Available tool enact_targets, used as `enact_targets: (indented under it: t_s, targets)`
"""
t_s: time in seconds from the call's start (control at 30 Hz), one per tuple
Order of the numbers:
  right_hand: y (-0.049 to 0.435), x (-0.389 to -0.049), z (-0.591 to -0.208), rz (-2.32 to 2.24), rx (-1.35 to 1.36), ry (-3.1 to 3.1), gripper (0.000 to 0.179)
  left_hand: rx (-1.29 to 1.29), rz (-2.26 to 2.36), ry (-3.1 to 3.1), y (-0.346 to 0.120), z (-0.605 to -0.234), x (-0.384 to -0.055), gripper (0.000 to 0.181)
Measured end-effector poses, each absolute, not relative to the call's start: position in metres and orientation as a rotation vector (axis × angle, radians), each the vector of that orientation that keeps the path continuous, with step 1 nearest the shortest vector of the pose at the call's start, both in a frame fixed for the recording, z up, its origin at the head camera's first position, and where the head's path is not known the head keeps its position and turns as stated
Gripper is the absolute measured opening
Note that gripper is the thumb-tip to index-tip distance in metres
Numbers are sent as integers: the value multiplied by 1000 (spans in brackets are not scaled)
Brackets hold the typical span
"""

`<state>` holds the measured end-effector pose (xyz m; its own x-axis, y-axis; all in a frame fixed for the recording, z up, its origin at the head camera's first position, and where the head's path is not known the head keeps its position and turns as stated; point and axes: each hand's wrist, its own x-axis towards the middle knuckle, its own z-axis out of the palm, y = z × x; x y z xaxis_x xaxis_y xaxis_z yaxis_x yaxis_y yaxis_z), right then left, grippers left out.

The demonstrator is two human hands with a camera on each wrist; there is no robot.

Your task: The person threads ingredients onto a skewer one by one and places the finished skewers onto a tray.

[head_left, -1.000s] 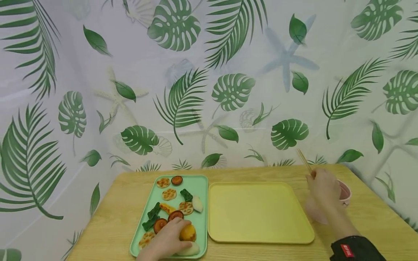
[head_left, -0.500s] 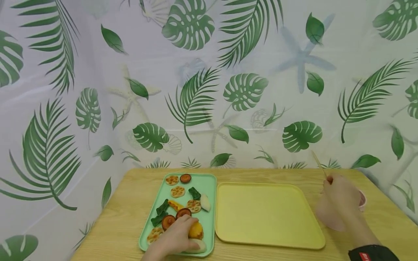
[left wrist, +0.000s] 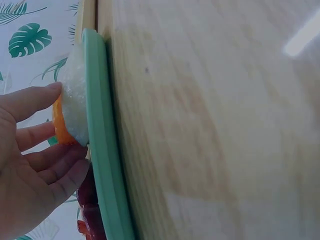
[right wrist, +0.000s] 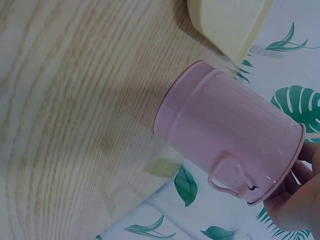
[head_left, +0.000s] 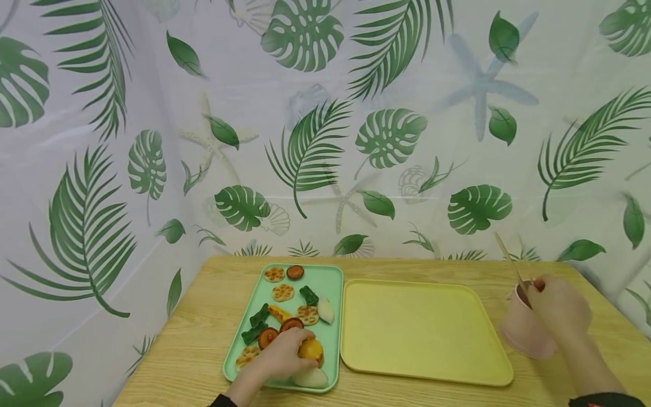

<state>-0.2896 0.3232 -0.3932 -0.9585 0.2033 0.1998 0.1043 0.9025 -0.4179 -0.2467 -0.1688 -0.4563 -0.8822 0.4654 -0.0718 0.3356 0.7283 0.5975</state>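
My left hand (head_left: 287, 353) is over the green tray (head_left: 322, 280), its thumb and fingers around a yellow-orange rounded piece of toy food (head_left: 311, 351). In the left wrist view the thumb tip touches that piece's edge, beside a whitish piece (left wrist: 75, 95) near the tray's rim. To the right, my right hand (head_left: 559, 308) pinches thin wooden sticks (head_left: 508, 257) that slant up and left. It is at the mouth of a pink pail (head_left: 526, 336), and the right wrist view shows the fingers right at the rim. The pail's inside is mostly hidden.
Brown mushroom caps (head_left: 268, 338), lotus root slices (head_left: 282, 292), dark green leafy pieces (head_left: 258, 315) and a pale piece (head_left: 325, 311) lie on the green tray. A yellow tray (head_left: 422, 328) stands between it and the pail. A leaf-print curtain (head_left: 386, 215) hangs behind the table.
The right hand has moved right across the pail's mouth, with the sticks still pinched. The left hand stays at the yellow-orange piece. The head view has turned slightly left.
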Motion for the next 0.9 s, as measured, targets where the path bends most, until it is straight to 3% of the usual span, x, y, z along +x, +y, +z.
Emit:
enact_targets:
  t_s: [0.27, 0.47, 0.73, 0.9]
  targets:
    - [331, -290, -394, 607, -242, -2916, 37, 597, 895, 2696, -169, -456, -251, 48]
    - [321, -286, -385, 539, -128, -2688, 29, 484, 1082, 2745, -172, -458, -252, 48]
    - [265, -251, -336, 664, 14, -2113, 17, 482, 1438, 2718, -169, -430, -256, 49]
    - [216, -215, -348, 870, 341, -2032, 11, 487, 1658, 2634, -155, -408, -259, 50]
